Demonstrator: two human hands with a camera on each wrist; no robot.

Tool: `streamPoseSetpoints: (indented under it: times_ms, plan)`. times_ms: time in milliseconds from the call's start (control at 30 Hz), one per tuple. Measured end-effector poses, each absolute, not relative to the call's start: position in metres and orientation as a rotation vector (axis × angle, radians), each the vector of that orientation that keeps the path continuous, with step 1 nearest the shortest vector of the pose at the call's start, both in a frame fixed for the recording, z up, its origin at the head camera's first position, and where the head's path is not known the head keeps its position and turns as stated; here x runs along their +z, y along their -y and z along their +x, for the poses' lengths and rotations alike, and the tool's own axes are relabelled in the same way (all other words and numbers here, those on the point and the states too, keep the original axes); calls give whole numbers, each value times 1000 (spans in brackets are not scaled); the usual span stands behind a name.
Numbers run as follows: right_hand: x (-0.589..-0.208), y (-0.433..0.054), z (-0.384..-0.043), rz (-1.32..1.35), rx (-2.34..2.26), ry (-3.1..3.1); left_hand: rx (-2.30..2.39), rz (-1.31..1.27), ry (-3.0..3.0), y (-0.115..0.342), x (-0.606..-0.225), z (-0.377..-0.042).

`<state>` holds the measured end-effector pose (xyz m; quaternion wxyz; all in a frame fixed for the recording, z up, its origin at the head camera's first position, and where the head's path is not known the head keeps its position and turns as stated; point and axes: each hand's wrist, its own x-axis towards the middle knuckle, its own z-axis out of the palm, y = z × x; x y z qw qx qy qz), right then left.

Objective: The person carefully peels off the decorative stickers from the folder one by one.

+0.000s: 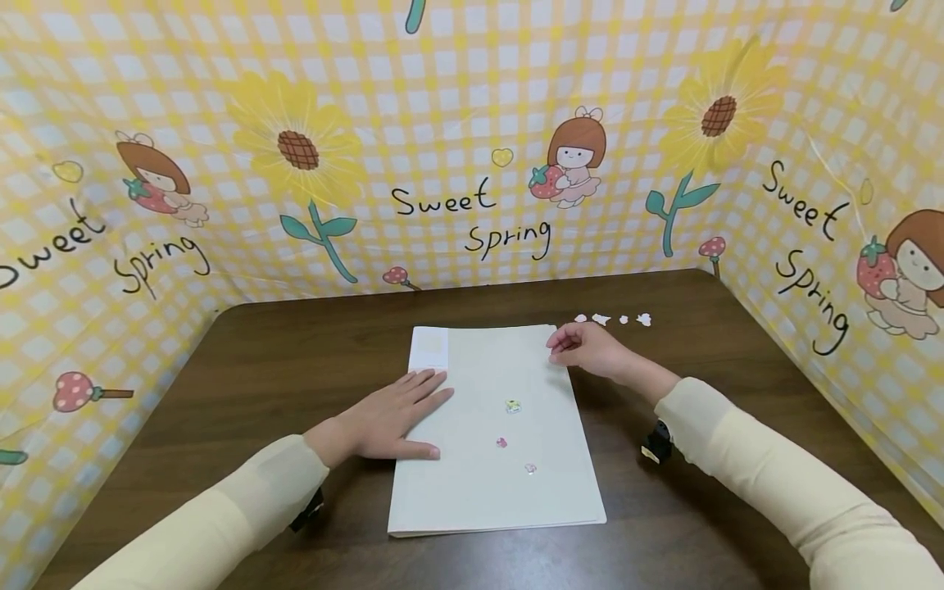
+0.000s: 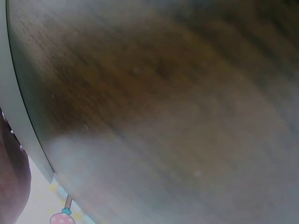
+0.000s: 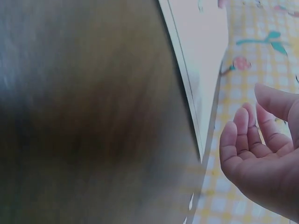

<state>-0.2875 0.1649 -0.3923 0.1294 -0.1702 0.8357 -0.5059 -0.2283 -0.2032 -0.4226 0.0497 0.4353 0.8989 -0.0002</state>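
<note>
A white sheet or thin pad (image 1: 479, 492) lies on the table, bearing three small stickers: a green-and-yellow one (image 1: 513, 406), a pink one (image 1: 501, 442) and a pale pink one (image 1: 530, 469). My left hand (image 1: 387, 414) rests on the left edge of the sheet, fingers spread. Over the sheet's upper right corner, my right hand (image 1: 586, 351) hovers with its fingers loosely bent. In the right wrist view a gap shows between the thumb (image 3: 275, 101) and the fingers, and I see nothing held. Just beyond that hand are several small white cut-out pieces (image 1: 601, 319).
A small white card (image 1: 428, 348) with a faint yellowish print lies at the sheet's upper left corner. The brown wooden table (image 1: 258, 360) is bordered by a yellow checked cloth (image 1: 442, 147) at the back and sides. Each wrist carries a black device (image 1: 656, 442).
</note>
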Motion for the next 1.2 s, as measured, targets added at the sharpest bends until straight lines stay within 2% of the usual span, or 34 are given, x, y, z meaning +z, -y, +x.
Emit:
streamPoseSetpoints:
  times_ms: [700, 1200]
  plan:
    - [-410, -121, -263, -712, -1402, -2300, 12, 1341, -2742, 203, -423, -228]
    - [-424, -111, -265, -804, -1261, -2302, -13, 1309, -2735, 203, -424, -230]
